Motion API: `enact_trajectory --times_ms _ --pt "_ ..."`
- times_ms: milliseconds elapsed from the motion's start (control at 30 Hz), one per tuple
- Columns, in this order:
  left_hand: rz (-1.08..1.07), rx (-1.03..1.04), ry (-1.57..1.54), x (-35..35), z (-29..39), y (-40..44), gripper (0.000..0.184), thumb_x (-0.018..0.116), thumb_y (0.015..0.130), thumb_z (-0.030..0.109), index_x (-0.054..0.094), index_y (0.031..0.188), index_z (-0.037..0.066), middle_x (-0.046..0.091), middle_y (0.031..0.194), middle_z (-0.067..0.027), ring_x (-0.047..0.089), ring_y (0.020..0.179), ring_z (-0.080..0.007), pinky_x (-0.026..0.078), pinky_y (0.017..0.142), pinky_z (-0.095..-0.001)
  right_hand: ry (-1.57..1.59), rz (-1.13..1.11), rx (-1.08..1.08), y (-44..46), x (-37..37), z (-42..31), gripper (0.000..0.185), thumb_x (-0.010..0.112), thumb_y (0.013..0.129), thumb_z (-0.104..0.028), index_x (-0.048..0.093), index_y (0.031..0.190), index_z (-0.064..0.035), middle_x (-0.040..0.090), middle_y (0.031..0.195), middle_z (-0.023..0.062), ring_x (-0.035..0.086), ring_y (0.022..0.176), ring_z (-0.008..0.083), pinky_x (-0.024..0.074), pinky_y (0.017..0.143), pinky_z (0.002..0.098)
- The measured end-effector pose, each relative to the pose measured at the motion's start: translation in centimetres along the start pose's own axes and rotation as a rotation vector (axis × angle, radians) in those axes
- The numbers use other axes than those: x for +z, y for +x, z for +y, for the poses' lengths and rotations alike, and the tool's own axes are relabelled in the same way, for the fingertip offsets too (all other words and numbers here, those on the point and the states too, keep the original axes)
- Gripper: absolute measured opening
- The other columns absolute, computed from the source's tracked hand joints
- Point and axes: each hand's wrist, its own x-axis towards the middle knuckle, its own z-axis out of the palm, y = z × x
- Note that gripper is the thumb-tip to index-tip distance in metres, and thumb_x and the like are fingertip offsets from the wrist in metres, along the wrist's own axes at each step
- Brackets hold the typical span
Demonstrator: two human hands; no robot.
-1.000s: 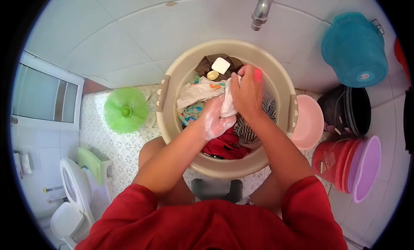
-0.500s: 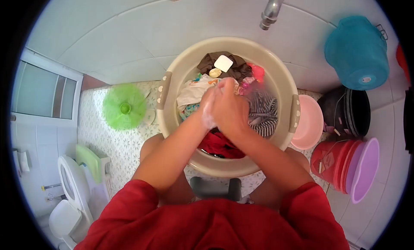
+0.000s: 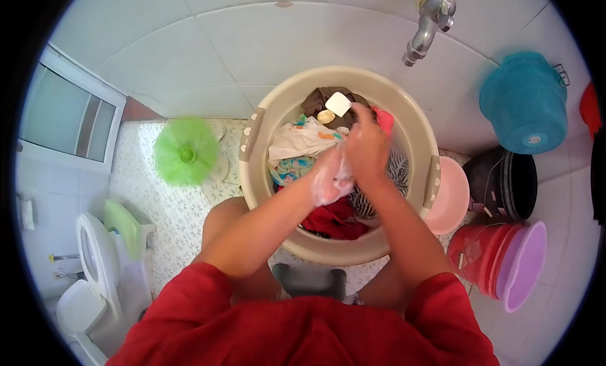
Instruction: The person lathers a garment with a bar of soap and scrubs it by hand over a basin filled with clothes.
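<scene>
well, your sudsy left hand [image 3: 331, 182] and your right hand [image 3: 367, 149] meet over one round beige plastic tub [image 3: 328, 255]; one right finger is extended, but i can't tell whether either hand clasps cloth (the right is blurred). inside the tub lie one white printed cloth [image 3: 300, 141], one red cloth [image 3: 334, 221], one black-and-white striped cloth [image 3: 398, 169] and one brown cloth [image 3: 317, 103], plus one white rounded-square block [image 3: 338, 104] and one pale yellow lump [image 3: 326, 117] beside it.

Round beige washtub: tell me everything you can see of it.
The washtub looks like glossy plastic, with two taupe handles bearing pale spots. It stands upright on the patterned floor, holding a heap of clothes, left hand and right hand over them. Whether it touches the pink basin beside it is unclear.
</scene>
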Motion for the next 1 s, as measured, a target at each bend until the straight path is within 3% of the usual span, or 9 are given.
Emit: enact_trajectory --times_ms 67,133,300,400,467,567,733,800,1000 --pt "0.404 0.067 0.175 2.7 0.3 -0.9 0.021 0.045 0.088 0.029 0.052 0.099 0.011 0.059 0.079 0.0005 0.057 0.066 -0.0091 0.040 0.046 -0.0200 0.049 0.072 0.036 1.1 -0.5 2.5 0.026 0.049 0.077 -0.008 0.055 0.102 -0.0031 0.059 0.085 0.0213 0.058 0.081 0.0321 0.0447 0.072 0.0381" --pt "0.650 0.235 0.204 4.4 0.7 -0.4 0.021 0.054 0.084 0.028 0.052 0.099 0.014 0.060 0.092 0.0010 0.057 0.078 -0.0102 0.041 0.060 -0.0221 0.192 0.126 0.047 1.3 0.2 4.7 0.027 0.051 0.078 -0.014 0.053 0.103 -0.0065 0.060 0.076 0.0201 0.058 0.078 0.0342 0.0439 0.071 0.0413" --pt "0.771 0.418 0.229 4.9 2.9 -1.1 0.022 0.050 0.087 0.026 0.051 0.105 0.013 0.059 0.097 -0.0049 0.058 0.086 -0.0164 0.046 0.074 -0.0324 0.498 0.019 0.177 1.0 1.8 4.6 0.027 0.051 0.078 -0.018 0.052 0.103 -0.0072 0.060 0.077 0.0184 0.058 0.079 0.0354 0.0434 0.071 0.0420" --pt "0.782 0.290 0.163 3.5 2.2 -0.9 0.021 0.045 0.088 0.031 0.053 0.098 0.014 0.060 0.091 -0.0045 0.058 0.083 -0.0156 0.047 0.070 -0.0331 0.457 -0.044 -0.089 -2.5 -0.5 -2.5 0.027 0.049 0.079 -0.020 0.050 0.104 -0.0085 0.060 0.075 0.0192 0.058 0.075 0.0361 0.0440 0.068 0.0430" --pt "0.718 0.263 0.252 2.2 0.3 -1.5 0.023 0.042 0.089 0.036 0.054 0.090 0.016 0.060 0.085 -0.0049 0.059 0.078 -0.0162 0.047 0.062 -0.0308 0.195 -0.165 -0.011 -2.1 -0.3 -2.8 0.028 0.048 0.080 -0.020 0.049 0.106 -0.0088 0.060 0.074 0.0190 0.058 0.072 0.0369 0.0440 0.066 0.0438" --pt "0.303 0.090 -0.160 1.8 -0.7 -1.9 0.022 0.041 0.088 0.030 0.054 0.091 0.013 0.060 0.083 -0.0072 0.060 0.073 -0.0208 0.048 0.055 -0.0274 0.008 -0.161 0.041 0.0 0.7 0.3 0.025 0.048 0.081 -0.020 0.050 0.104 -0.0091 0.060 0.072 0.0175 0.057 0.066 0.0380 0.0437 0.063 0.0451" --pt "0.495 0.275 -0.042 2.6 2.8 -2.6 0.031 0.039 0.087 0.026 0.053 0.105 0.005 0.060 0.094 -0.0095 0.060 0.082 -0.0233 0.050 0.072 -0.0316 0.110 -0.079 0.060 2.1 1.7 2.7 0.018 0.049 0.080 -0.016 0.058 0.093 -0.0082 0.060 0.074 0.0150 0.057 0.066 0.0365 0.0438 0.062 0.0444" --pt "0.630 0.314 0.050 2.7 3.5 -3.1 0.030 0.040 0.085 0.022 0.052 0.105 0.005 0.060 0.096 -0.0102 0.059 0.084 -0.0234 0.048 0.077 -0.0344 0.107 0.032 -0.180 3.3 3.0 3.0 0.014 0.052 0.076 -0.011 0.061 0.085 -0.0064 0.056 0.083 0.0142 0.056 0.075 0.0331 0.0450 0.066 0.0406" --pt "0.603 0.376 0.151 1.9 4.0 -7.0 0.033 0.049 0.070 0.007 0.052 0.102 -0.001 0.058 0.097 -0.0146 0.058 0.088 -0.0271 0.046 0.082 -0.0401 -0.236 -0.302 -0.458 5.4 6.9 2.3 0.040 0.055 0.069 -0.005 0.048 0.108 -0.0060 0.052 0.094 0.0103 0.051 0.091 0.0285 0.0472 0.074 0.0390"
